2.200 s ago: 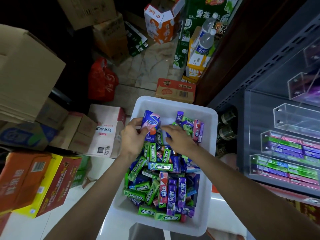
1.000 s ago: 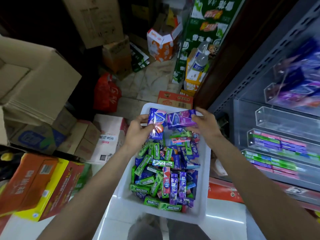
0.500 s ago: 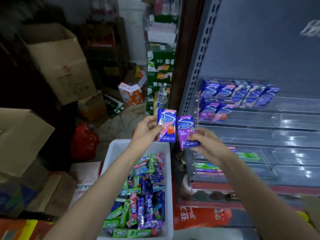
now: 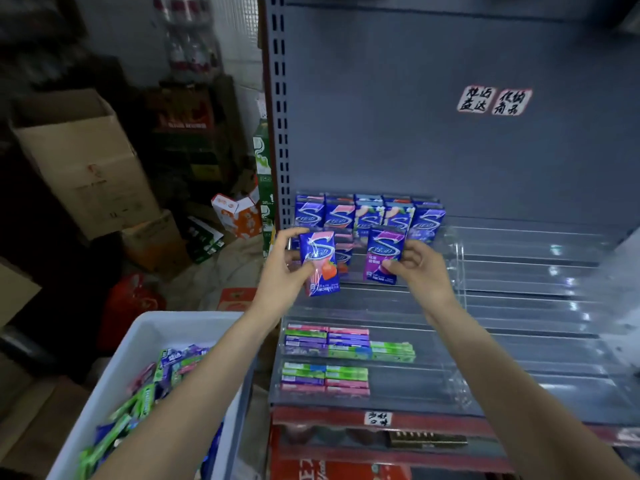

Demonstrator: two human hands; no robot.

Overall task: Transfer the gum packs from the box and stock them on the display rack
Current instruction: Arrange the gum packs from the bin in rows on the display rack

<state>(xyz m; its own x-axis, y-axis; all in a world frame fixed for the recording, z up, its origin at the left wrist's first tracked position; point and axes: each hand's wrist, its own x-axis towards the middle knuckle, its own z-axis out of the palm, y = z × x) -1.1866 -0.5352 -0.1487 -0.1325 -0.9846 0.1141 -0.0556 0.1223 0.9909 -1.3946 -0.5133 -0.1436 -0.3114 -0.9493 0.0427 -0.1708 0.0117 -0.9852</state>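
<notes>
My left hand (image 4: pixel 282 271) grips a blue gum pack with a strawberry picture (image 4: pixel 320 263), held upright in front of the clear tiered display rack (image 4: pixel 512 289). A purple gum pack (image 4: pixel 382 256) is pinched in my right hand (image 4: pixel 420 270), close to the rack's second tier. Several blue packs (image 4: pixel 367 214) stand in a row on the top tier at the left. Flat stick packs, green, pink and purple (image 4: pixel 325 341), lie in the lower tiers. The white box (image 4: pixel 149 334) with many loose gum packs sits at the lower left, under my left forearm.
The rack stands on a grey metal shelf unit with a perforated upright (image 4: pixel 278 109). Most rack tiers to the right hold nothing. Cardboard cartons (image 4: pixel 86 161), a red bag (image 4: pixel 133 299) and drink cases crowd the floor at the left.
Both hands lifted a gum pack each out of the white box and carried them up and right to the display rack. The view swung from the box to the shelf.
</notes>
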